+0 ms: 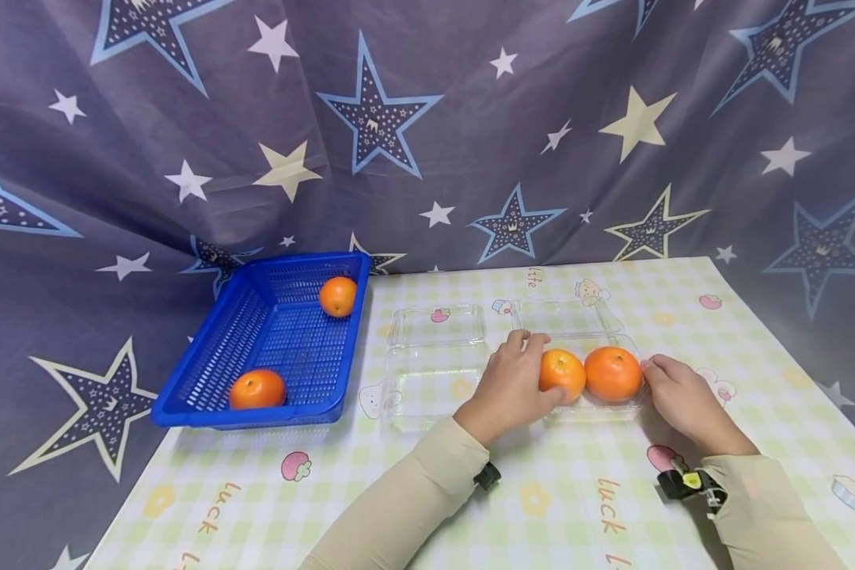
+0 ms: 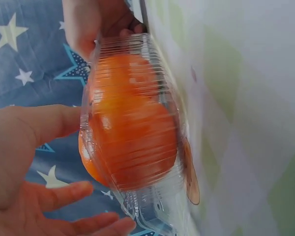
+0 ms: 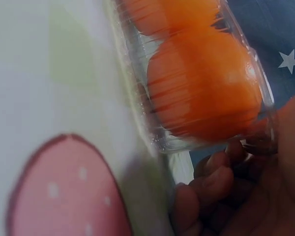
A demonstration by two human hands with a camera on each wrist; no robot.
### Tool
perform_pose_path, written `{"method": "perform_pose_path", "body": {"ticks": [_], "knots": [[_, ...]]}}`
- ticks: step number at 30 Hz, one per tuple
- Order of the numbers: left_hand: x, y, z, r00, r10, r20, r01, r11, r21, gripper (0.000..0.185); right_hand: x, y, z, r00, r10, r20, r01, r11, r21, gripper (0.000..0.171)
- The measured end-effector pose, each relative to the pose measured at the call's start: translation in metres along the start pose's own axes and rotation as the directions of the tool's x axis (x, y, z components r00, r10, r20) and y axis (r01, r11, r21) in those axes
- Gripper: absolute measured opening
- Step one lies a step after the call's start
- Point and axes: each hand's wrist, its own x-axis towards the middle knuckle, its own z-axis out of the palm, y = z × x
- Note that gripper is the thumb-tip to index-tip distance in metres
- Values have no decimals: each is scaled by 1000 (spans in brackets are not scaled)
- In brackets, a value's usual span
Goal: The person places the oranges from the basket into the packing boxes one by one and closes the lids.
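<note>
A clear plastic container lies on the table with its lid open behind it. Inside sit two oranges, one left and one right. My left hand grips the container's left end, thumb in front of the left orange and fingers behind. In the left wrist view the thumb and fingers span the container around an orange. My right hand holds the right end; its fingers curl under the rim beside the orange.
A second clear container lies open and empty just left of my left hand. A blue basket at the table's left edge holds two oranges, one far and one near. A starred cloth hangs behind the checked tablecloth.
</note>
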Motion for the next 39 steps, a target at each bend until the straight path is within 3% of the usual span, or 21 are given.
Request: {"method": "perform_pose_path", "body": {"ticks": [3,5,8,11,13,15,17,21,24,26,28,31,33,35,39], "knots": [[1,-1,0,998,-55,41,62,981,-183,82,0,0,-1,1000,24,-3,-24,1000,20,46],[3,0,-1,991,-109,78,128,944,-305,87,1,0,-1,999,49,-13,-49,998,51,49],[7,1,-2,972,-197,128,234,858,-457,90,3,2,0,996,83,-18,-79,985,156,55],[9,3,-4,946,-277,170,323,737,-594,91,7,6,0,996,83,25,-86,939,333,62],[11,3,-6,927,-318,200,365,631,-684,91,10,9,-1,996,55,72,-84,863,498,68],[12,2,-6,907,-351,232,395,522,-755,92,12,13,-1,993,0,120,-78,762,643,73],[14,1,-5,892,-370,258,411,430,-804,92,14,16,-1,985,-71,156,-74,643,763,76],[17,-3,-2,880,-379,287,414,314,-854,94,18,22,3,953,-242,182,-57,448,892,71],[18,-5,0,881,-366,299,406,264,-875,94,21,24,5,918,-362,164,-57,289,956,65],[18,-6,0,885,-350,308,400,234,-886,94,22,25,5,899,-413,143,-57,212,976,61],[18,-7,0,886,-342,313,398,218,-891,92,21,25,5,887,-442,134,-57,184,981,59],[19,-7,-1,887,-337,316,393,191,-900,89,21,24,4,882,-451,134,-51,191,980,56],[18,-6,-2,884,-348,313,393,188,-900,87,20,24,4,878,-461,129,-49,181,982,55],[18,-6,-2,884,-350,308,388,185,-903,85,20,25,4,874,-471,119,-54,148,987,53],[18,-6,-1,894,-343,288,361,170,-917,82,19,27,5,867,-491,87,-69,54,996,50]]}}
